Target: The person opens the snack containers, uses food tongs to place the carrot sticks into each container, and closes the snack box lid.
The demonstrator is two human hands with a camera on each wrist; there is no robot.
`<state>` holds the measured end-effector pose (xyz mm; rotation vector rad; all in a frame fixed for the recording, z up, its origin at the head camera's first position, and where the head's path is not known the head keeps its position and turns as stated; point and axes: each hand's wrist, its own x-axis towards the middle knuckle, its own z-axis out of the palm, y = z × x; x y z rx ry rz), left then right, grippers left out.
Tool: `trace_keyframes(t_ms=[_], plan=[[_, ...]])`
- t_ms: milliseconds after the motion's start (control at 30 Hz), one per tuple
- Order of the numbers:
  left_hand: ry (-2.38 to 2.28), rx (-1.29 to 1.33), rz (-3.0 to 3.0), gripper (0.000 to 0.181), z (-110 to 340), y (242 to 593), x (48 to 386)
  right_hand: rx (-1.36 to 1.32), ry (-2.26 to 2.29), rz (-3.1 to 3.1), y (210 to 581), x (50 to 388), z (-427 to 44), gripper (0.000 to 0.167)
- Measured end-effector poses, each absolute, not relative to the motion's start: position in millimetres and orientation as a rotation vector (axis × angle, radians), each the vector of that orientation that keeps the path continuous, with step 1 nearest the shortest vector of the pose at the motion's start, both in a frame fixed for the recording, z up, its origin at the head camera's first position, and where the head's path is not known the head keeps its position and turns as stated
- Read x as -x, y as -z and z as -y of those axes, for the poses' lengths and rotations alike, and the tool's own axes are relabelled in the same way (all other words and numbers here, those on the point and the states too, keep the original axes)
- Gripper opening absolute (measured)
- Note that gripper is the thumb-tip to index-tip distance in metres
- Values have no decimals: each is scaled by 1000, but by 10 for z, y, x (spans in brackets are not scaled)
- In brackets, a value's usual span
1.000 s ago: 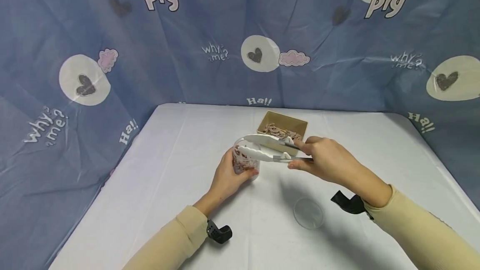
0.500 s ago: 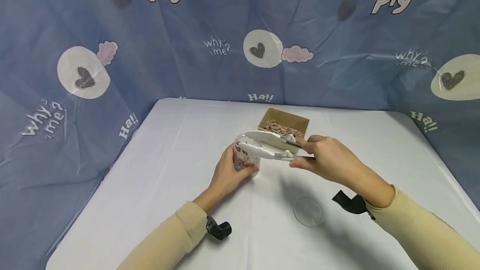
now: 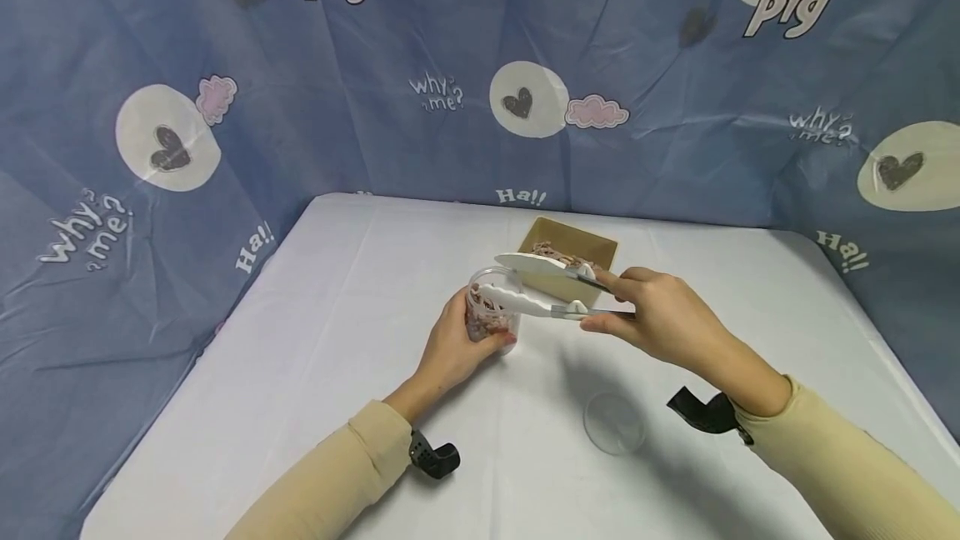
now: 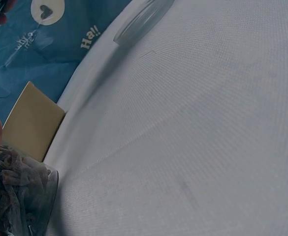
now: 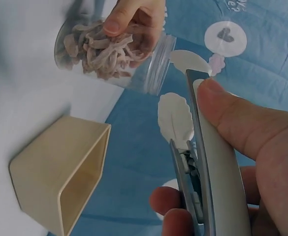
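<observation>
My left hand (image 3: 455,348) grips a clear round jar (image 3: 512,325) by its side; brownish strips (image 5: 107,54) fill part of it. My right hand (image 3: 663,319) holds tongs (image 3: 525,303) with white tips and metal arms. The tong tips stand apart, one at the jar's open mouth, the other above and to the right of it; nothing shows between them. Behind the tongs a tan rectangular box (image 3: 567,284) contains more brownish strips (image 3: 551,252). In the right wrist view the thumb lies along the tongs' handle.
A clear round lid (image 3: 614,424) lies on the white-covered table (image 3: 360,298), to the right of the jar and nearer the body. A blue printed curtain (image 3: 420,148) hangs behind and along both sides of the table.
The tongs have spread wider, their upper tip moving up and right, away from the jar's mouth. The left hand keeps its hold on the jar. The head view has shifted slightly.
</observation>
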<state>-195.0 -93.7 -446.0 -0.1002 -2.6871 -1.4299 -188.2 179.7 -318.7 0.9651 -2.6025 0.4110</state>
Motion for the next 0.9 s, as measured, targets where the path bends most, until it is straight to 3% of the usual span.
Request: trace_keyframes(t_ms=[433,900], plan=[[1437,79,2693,95,928,4462,1951,-854,-412,2622,3162,1991,-1957,54],[1450,102,2673,92,937,4463,1944,-705,-389,2769,3320,2336,-2086,50]])
